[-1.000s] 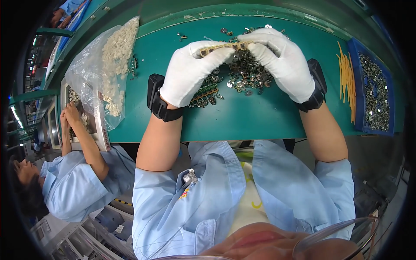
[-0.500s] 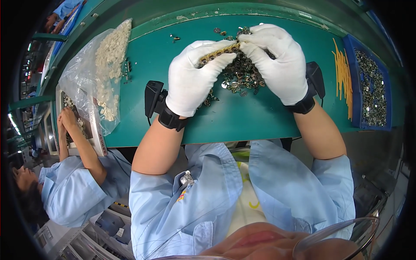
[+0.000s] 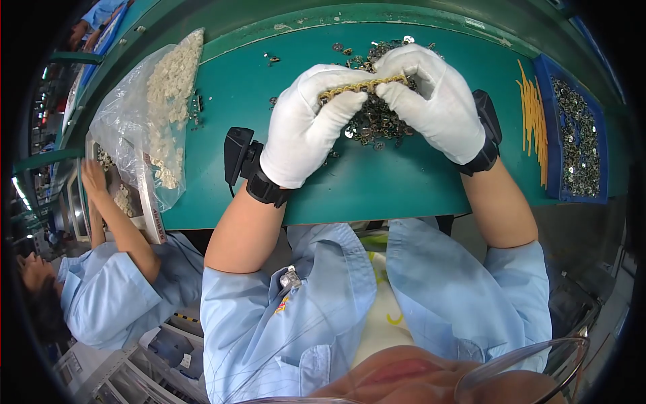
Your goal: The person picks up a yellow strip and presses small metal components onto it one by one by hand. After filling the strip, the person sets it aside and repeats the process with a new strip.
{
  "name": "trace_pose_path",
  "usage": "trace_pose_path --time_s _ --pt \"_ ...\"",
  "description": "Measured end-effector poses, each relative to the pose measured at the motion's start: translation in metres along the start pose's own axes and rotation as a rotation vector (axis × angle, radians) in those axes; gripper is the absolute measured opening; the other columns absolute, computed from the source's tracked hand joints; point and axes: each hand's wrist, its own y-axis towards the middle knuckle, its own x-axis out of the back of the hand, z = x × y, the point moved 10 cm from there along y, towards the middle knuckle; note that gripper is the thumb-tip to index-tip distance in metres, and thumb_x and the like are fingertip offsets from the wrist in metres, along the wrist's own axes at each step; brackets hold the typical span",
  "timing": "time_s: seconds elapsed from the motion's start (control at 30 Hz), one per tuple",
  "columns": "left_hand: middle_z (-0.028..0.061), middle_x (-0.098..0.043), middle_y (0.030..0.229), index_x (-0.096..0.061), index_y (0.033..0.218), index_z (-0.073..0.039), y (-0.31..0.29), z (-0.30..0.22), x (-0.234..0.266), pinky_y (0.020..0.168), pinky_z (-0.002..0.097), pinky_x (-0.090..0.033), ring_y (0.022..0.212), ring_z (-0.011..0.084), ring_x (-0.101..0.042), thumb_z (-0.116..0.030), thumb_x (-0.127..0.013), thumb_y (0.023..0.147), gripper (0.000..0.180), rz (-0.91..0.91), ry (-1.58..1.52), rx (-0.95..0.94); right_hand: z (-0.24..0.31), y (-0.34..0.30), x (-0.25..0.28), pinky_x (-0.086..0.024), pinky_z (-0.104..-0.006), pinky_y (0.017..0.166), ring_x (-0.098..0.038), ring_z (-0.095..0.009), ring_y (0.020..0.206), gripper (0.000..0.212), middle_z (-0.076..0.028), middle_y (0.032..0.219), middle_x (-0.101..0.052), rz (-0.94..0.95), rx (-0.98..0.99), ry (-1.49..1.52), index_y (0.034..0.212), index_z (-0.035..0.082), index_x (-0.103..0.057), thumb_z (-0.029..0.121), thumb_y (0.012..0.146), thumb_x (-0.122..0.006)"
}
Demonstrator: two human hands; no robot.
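A narrow yellow strip with a row of notches (image 3: 367, 85) lies level between my two white-gloved hands, above the green table. My left hand (image 3: 299, 128) pinches its left part between thumb and fingers. At its right end, my right hand (image 3: 437, 111) grips it with thumb below and fingers curled above. Behind and beneath both hands spreads a loose pile of small dark and silvery metal parts (image 3: 377, 124), partly covered by the gloves. Whether small parts sit in the strip's notches is too fine to tell.
On the right, several yellow strips (image 3: 533, 128) lie beside a blue tray (image 3: 553, 158) of small metal parts. A clear bag of cream-coloured pieces (image 3: 176, 74) lies on the left, near small loose parts (image 3: 196, 110). A co-worker's hands (image 3: 94, 178) are over a box at far left.
The strip has shifted right and turned nearly level, so more of it shows between my hands. My right hand has moved slightly down and now grips its right end.
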Motion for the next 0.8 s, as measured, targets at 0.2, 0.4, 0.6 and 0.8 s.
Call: trace_pose_path --time_s 0.2,0.4,0.6,0.8 --pt "0.0082 -0.064 0.092 -0.068 0.098 -0.003 -0.001 0.013 0.004 0.075 0.0271 -0.047 0.083 0.0192 -0.06 -0.013 -0.07 0.081 0.02 -0.065 -0.022 0.074 0.003 0.0 0.004 -0.045 -0.0272 0.078 -0.056 -0.016 0.086 0.012 -0.009 0.095 -0.059 -0.046 0.124 -0.065 0.09 0.001 -0.062 0.001 0.079 -0.066" --pt "0.0079 -0.064 0.091 -0.067 0.101 -0.003 -0.003 0.009 0.003 0.073 0.0272 -0.047 0.082 0.0195 -0.06 -0.013 -0.071 0.079 0.024 -0.092 0.135 -0.001 0.027 -0.005 0.008 -0.047 -0.0284 0.074 -0.059 -0.018 0.083 0.013 -0.009 0.089 -0.061 -0.202 0.336 -0.319 0.088 0.002 -0.062 0.004 0.077 -0.069" --pt "0.0089 -0.063 0.095 -0.065 0.107 -0.004 -0.002 0.006 0.0 0.076 0.0284 -0.047 0.086 0.0206 -0.06 -0.018 -0.069 0.081 0.03 -0.044 0.113 -0.05 -0.002 0.001 0.007 -0.049 -0.0283 0.068 -0.062 -0.018 0.076 0.017 -0.007 0.082 -0.063 -0.182 0.064 -0.038 0.083 0.002 -0.063 0.012 0.075 -0.073" --pt "0.0092 -0.062 0.1 -0.061 0.116 -0.004 -0.001 0.004 -0.008 0.082 0.0302 -0.046 0.091 0.0217 -0.058 -0.025 -0.066 0.084 0.038 0.048 0.118 -0.058 -0.024 -0.002 -0.006 -0.046 -0.0262 0.077 -0.056 -0.012 0.086 0.014 -0.004 0.093 -0.059 -0.032 -0.295 0.262 0.095 0.001 -0.06 0.005 0.083 -0.066"
